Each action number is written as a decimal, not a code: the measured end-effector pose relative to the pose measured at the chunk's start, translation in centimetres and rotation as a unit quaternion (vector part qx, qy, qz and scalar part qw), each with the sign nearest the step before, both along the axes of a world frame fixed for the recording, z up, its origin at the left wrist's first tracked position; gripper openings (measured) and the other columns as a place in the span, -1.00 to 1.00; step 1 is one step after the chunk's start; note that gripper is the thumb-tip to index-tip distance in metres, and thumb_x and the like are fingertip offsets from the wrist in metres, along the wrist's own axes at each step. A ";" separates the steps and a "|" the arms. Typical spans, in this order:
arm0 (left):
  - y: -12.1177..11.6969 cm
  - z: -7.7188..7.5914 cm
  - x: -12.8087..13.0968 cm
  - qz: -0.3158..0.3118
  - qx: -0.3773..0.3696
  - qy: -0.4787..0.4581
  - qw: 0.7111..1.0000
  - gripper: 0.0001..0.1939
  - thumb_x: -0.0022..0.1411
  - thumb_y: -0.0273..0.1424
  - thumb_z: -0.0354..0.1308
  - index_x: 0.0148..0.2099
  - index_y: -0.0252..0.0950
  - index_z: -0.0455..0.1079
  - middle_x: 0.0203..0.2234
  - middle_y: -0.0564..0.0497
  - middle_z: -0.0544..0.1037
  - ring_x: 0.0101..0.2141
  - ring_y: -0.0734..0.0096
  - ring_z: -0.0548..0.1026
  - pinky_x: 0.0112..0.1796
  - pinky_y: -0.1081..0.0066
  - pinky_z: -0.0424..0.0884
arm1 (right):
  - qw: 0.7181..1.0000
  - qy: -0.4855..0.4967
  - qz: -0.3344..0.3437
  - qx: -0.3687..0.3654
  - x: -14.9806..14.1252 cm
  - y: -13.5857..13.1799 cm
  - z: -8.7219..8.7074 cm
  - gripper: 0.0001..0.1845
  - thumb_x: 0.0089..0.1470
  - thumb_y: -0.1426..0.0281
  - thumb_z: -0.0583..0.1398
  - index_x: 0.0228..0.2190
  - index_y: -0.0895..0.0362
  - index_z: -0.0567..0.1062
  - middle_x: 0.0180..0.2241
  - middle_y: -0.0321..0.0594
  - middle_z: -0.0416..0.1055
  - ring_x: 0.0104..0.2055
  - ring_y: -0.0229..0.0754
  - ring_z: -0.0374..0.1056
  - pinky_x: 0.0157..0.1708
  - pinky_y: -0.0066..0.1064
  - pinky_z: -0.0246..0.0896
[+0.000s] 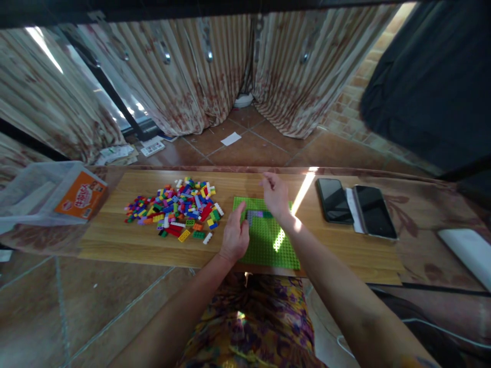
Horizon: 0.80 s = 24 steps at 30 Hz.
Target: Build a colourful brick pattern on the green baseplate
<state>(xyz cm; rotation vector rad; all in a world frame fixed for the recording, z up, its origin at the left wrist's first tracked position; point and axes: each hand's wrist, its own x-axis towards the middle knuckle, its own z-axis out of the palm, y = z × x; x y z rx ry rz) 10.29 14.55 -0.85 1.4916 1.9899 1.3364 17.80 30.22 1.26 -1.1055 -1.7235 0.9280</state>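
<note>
A green studded baseplate (264,248) lies on the wooden board in front of me. Near its upper left are a few joined toy bricks: a grey brick (250,219), a purple brick (260,213) and a dark green brick (267,214). My left hand (235,236) rests along the plate's left edge, fingers stretched forward and thumb apart, with nothing seen in it. Over the plate's far right part is my right hand (276,198), its fingers bent and drawn together. Whatever its fingertips may hold is hidden or too small to make out.
A pile of mixed toy bricks (180,204) spreads left of the plate. Beyond it stands a clear plastic bin (42,194) with an orange label. Two dark phones (334,200) (375,210) lie at the right, and a white object (466,253) sits farther right.
</note>
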 end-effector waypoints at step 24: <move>-0.3 0.7 0.4 -0.028 -0.007 0.001 1.000 -0.50 0.27 -0.57 -0.13 0.26 -0.36 0.12 0.11 -0.20 0.37 0.13 0.25 0.32 0.16 0.14 0.25 | 0.990 -0.118 0.069 0.032 -0.8 -0.8 -1.9 -0.68 0.22 0.33 -0.05 -0.14 0.13 0.44 -0.40 -0.18 0.47 -0.40 -0.16 0.36 -0.25 -0.28 0.24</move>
